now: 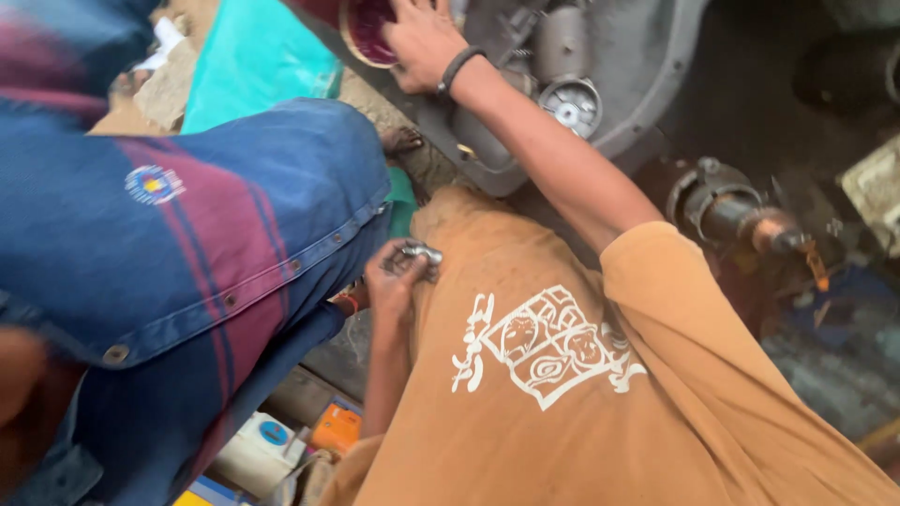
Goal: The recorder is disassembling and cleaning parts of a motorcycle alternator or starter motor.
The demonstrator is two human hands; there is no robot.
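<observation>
The dark red bowl sits at the top edge of the frame, left of centre, and the right hand lies on its right rim. The fingers run over the rim and out of the frame, so how tightly they close on it cannot be told.

Another person's blue and maroon striped shirt fills the left half of the frame. The person's own orange-brown T-shirt, with a white print, fills the lower middle and right. A grey cast metal housing takes up the top centre, just right of the bowl, and the right forearm crosses in front of it. A teal sheet lies at the upper left, beside the bowl. A dark greasy shaft with a flange lies at centre right, and a round silver fitting sits inside the housing, near the right wrist.

The left hand is at mid-frame, between the two shirts and well below the bowl. Its fingers are curled closed around a small shiny metal part, which pokes out at the hand's upper right. A black wristband circles the right wrist. An orange box and a white container lie at the bottom, left of centre.
</observation>
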